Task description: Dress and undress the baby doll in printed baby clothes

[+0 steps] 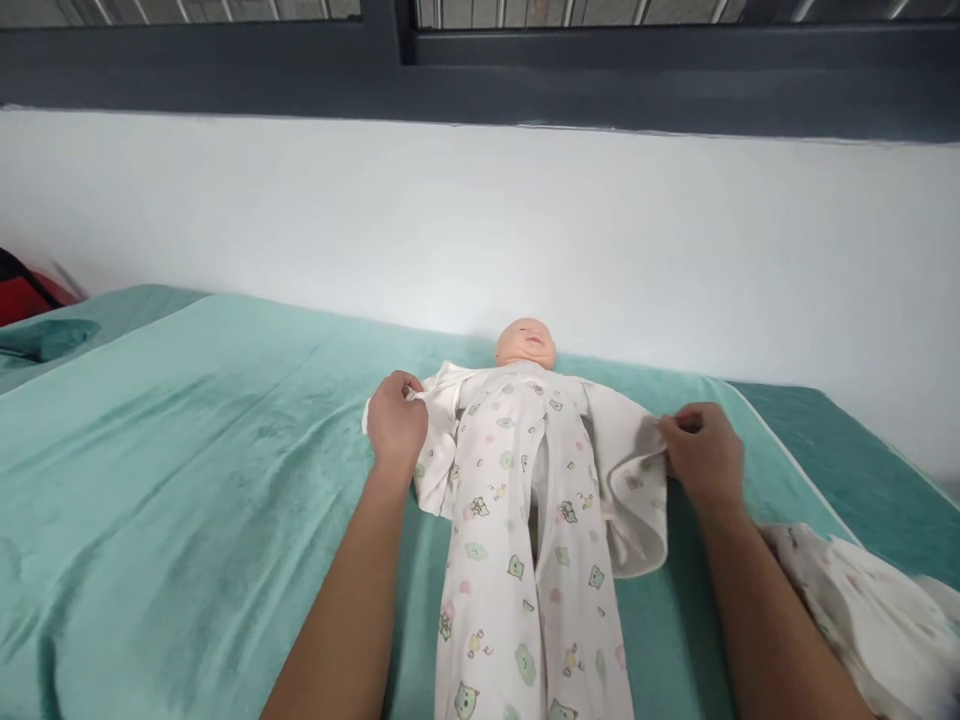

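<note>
A baby doll (526, 343) lies on its back, its head near the wall and its body covered by cloth. Over it are patterned baby pants (517, 560) with small green and pink animal prints, legs stretched toward me. Beneath the pants spreads a white baby shirt (626, 455), its sides reaching out left and right. My left hand (399, 415) pinches the shirt's edge at the left. On the right, my right hand (705, 452) pinches the other edge and lifts it a little. The doll's arms and legs are hidden.
A teal blanket (187, 480) covers the bed, with folds at the left. Crumpled white printed cloth (870, 610) lies by my right forearm. Behind stands a white wall (300, 220) under a dark window frame (600, 85). A red and black item (34, 295) sits at the far left.
</note>
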A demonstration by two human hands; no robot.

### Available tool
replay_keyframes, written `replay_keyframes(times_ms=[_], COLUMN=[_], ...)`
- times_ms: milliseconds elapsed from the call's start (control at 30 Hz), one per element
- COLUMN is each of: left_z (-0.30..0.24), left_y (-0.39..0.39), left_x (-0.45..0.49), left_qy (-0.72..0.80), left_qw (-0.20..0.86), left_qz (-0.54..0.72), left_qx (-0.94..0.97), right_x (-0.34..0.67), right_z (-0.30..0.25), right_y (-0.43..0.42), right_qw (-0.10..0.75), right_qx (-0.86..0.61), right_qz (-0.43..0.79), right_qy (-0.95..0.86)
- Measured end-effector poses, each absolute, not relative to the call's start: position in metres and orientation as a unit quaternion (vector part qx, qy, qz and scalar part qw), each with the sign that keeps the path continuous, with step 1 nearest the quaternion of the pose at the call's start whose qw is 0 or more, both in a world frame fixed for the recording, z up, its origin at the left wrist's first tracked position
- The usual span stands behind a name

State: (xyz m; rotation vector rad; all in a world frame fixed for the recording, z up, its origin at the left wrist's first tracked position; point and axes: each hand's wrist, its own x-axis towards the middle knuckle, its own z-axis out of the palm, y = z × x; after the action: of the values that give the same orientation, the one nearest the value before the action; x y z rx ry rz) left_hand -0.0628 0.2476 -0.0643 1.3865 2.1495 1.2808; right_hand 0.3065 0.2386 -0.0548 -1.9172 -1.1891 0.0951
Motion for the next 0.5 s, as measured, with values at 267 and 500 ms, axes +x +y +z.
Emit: replay_keyframes(times_ms=[267, 500], left_z=[-0.063, -0.066], left_y=[0.245, 0.252], left_x=[-0.055, -0.033], left_qy=[0.704, 0.603], left_qw=[0.051, 0.043], left_qz=[0.377, 0.259], left_qx=[0.6, 0.753], right_x=[0.269, 0.237], right_z=[-0.075, -0.071], right_y=[0.241, 0.239], right_qw=[0.401, 0.215], right_qx=[-0.616, -0.606], right_qz=[-0.002, -0.087], right_qy=[-0.677, -0.761])
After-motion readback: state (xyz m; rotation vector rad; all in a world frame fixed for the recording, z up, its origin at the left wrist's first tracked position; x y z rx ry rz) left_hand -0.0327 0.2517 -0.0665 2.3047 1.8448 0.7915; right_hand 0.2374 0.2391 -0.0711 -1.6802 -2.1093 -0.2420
